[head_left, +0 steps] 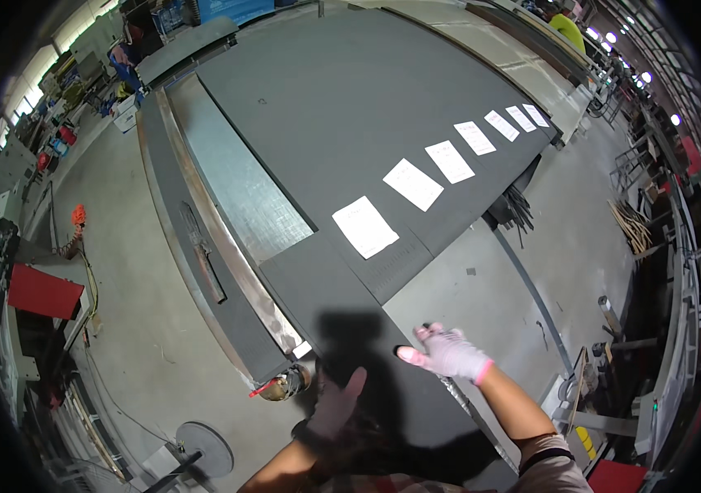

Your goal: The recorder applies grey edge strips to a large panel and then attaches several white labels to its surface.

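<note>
Both my hands hover over the near end of a large dark grey table (326, 90), and neither holds anything. My right hand (453, 355), in a pale glove with a pink cuff, is above the table's right edge, thumb held apart from the fingers. My left hand (338, 407), also gloved, hangs lower in my own shadow, its thumb raised; its other fingers are dim. Beyond my hands a row of white paper sheets (365, 227) lies spaced out, running diagonally to the far right. The nearest sheet is well out of reach of my fingertips.
A bright metal strip (244, 185) is set into the table's left part, beside a rusty rail (223, 222). A long brush-like tool (202, 253) lies on the ledge outside it. A round grey disc (205, 449) stands at lower left. Dark strips (516, 207) hang off the right edge.
</note>
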A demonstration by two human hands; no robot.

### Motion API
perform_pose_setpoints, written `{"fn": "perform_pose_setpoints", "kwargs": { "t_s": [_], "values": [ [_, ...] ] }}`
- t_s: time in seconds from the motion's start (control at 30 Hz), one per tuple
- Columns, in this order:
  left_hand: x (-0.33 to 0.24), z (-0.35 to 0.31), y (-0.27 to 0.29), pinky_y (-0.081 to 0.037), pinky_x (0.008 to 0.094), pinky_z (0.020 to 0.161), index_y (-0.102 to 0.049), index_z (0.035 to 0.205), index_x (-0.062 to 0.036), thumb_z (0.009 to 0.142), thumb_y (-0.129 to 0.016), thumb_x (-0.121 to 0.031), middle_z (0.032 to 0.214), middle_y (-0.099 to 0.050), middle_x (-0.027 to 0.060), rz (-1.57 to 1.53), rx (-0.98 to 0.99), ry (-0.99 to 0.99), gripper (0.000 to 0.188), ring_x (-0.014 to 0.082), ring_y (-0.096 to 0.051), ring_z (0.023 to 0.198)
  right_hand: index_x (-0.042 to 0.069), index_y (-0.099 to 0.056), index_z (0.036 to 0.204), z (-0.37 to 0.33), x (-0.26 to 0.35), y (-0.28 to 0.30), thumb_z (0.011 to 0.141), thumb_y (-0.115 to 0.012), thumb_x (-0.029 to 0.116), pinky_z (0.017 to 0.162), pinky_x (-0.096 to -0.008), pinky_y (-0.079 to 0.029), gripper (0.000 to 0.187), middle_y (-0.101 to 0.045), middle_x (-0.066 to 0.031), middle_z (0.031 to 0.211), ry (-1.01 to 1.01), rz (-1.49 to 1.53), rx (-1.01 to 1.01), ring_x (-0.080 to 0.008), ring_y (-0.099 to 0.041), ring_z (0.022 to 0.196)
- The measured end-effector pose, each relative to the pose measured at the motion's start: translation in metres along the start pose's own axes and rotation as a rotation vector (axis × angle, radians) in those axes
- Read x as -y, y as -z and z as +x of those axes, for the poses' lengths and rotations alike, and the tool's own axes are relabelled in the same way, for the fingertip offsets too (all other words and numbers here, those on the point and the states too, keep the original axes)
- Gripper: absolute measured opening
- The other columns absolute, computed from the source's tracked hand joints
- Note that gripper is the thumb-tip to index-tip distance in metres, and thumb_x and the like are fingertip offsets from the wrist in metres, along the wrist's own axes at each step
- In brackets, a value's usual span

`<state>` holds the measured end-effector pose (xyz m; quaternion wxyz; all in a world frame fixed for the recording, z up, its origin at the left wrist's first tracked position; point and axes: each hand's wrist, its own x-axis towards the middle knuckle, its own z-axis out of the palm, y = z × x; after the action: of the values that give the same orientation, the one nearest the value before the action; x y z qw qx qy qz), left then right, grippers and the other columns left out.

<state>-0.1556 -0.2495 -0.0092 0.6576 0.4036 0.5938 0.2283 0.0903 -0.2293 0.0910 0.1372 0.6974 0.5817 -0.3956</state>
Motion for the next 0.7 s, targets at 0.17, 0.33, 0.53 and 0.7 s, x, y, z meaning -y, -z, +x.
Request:
{"fn": "perform_pose_setpoints", "kwargs": {
  "t_s": [0.17, 0.33, 0.53, 0.7],
  "values": [
    [-0.095, -0.094, 0.000, -0.047, 0.0358, 0.071, -0.061, 0.096, -0.0019, 0.072, -0.080, -0.027, 0.095, -0.064, 0.0118, 0.446, 0.268, -0.151, 0.039, 0.0258, -0.062, 0.087, 0.003, -0.047, 0.131, -0.085, 0.019, 0.006, 0.091, -0.058, 0.032, 0.085, -0.0369, -0.046, 0.051, -0.053, -0.0164, 0.107, 0.748, 0.000, 0.086, -0.0304, -0.058, 0.097],
    [-0.068, -0.089, 0.049, -0.047, 0.0298, 0.057, -0.063, 0.079, -0.0033, 0.082, -0.072, -0.018, 0.069, -0.065, 0.0069, -0.040, 0.601, -0.015, 0.017, 0.0120, -0.060, 0.062, 0.003, -0.044, 0.136, -0.067, -0.014, 0.042, 0.098, -0.050, 0.034, 0.097, -0.0379, -0.041, 0.049, -0.056, -0.0157, 0.129, 0.932, 0.616, 0.454, -0.0296, -0.055, 0.117],
    [0.051, 0.015, 0.032, -0.054, 0.0341, 0.068, -0.064, 0.084, -0.0042, 0.079, -0.069, -0.018, 0.081, -0.066, 0.0090, 0.517, 0.377, -0.781, 0.015, 0.0241, -0.067, 0.076, 0.006, -0.067, 0.106, 0.064, -0.093, -0.048, 0.084, -0.067, 0.015, 0.078, -0.0308, -0.050, 0.024, -0.070, -0.0062, 0.081, 0.287, 0.524, 0.265, -0.0159, -0.066, 0.083],
    [0.123, 0.050, -0.024, -0.054, 0.0359, 0.070, -0.065, 0.086, -0.0048, 0.077, -0.071, -0.019, 0.088, -0.066, 0.0099, 0.683, 0.362, -0.716, 0.018, 0.0259, -0.067, 0.081, 0.002, -0.057, 0.090, 0.081, -0.094, -0.083, 0.078, -0.067, 0.011, 0.068, -0.0316, -0.048, 0.018, -0.056, -0.0050, 0.076, 0.460, 0.560, -0.059, -0.0159, -0.056, 0.075]
  ]
}}
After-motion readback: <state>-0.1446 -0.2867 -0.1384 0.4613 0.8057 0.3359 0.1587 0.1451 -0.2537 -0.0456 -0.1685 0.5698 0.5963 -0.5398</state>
